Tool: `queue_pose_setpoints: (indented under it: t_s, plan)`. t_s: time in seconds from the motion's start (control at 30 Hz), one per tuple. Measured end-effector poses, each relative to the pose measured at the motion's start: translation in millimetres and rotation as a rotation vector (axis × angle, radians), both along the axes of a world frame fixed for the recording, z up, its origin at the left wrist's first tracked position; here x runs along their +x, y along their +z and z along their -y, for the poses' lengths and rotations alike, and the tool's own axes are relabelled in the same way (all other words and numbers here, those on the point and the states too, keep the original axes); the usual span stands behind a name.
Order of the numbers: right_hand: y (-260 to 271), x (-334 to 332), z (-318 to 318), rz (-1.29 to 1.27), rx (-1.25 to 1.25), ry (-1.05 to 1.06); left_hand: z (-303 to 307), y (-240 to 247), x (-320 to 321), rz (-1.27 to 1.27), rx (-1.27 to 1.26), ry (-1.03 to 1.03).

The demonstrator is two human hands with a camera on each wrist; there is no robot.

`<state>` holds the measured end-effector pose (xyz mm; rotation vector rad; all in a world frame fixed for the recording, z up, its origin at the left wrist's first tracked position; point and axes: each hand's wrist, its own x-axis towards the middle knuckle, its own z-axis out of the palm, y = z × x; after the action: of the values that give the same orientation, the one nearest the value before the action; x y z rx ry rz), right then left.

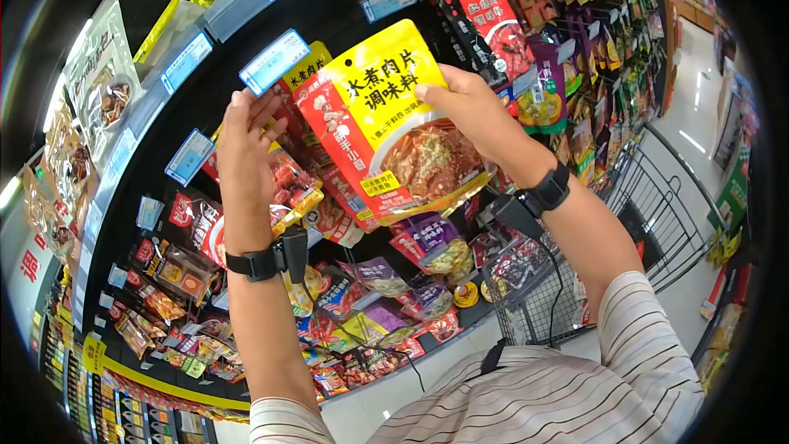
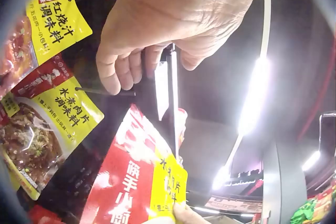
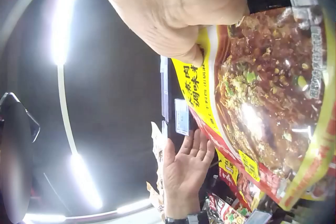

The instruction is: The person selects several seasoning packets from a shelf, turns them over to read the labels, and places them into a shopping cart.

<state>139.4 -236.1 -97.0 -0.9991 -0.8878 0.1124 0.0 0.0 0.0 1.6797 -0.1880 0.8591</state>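
Pinching the upper right edge of the yellow seasoning pouch (image 1: 403, 123), the right hand (image 1: 472, 111) held it before the upper rows of the peg rack (image 1: 329, 8); the left hand (image 1: 245, 148) lay spread and empty beside a price tag (image 1: 275, 60). Judged light, limp and slick, the pouch was best taken at 1 stiff sealed edge. Its long axis ran top-left to bottom-right, printed face toward the person.

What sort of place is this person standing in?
Most likely a supermarket aisle: seasoning packets hang on display pegs with blue price tags, a wire shopping cart stands alongside, and the right hand holds a yellow packet.
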Motion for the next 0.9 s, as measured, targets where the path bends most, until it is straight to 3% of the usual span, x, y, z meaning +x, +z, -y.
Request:
queue_pose_setpoints:
  t_s: [0.17, 0.2, 0.63, 0.9]
  plan:
    - [10.1, 9.3, -18.6, 0.026, -0.028, 0.053, 13.2, 11.8, -6.8, 0.005, 0.077, 0.116]
    - [16.6, 10.5, -31.7, 0.045, 0.024, 0.030, 10.0, 30.9, -6.4, 0.032, 0.218, 0.116]
    - [26.3, 15.0, -54.0, 0.037, -0.079, 0.097, 3.4, 8.5, -5.1, 0.059, 0.230, 0.171]
    - [20.4, 23.9, -46.5, 0.060, -0.183, 0.015, -5.6, 6.2, -2.8, 0.049, 0.183, 0.158]
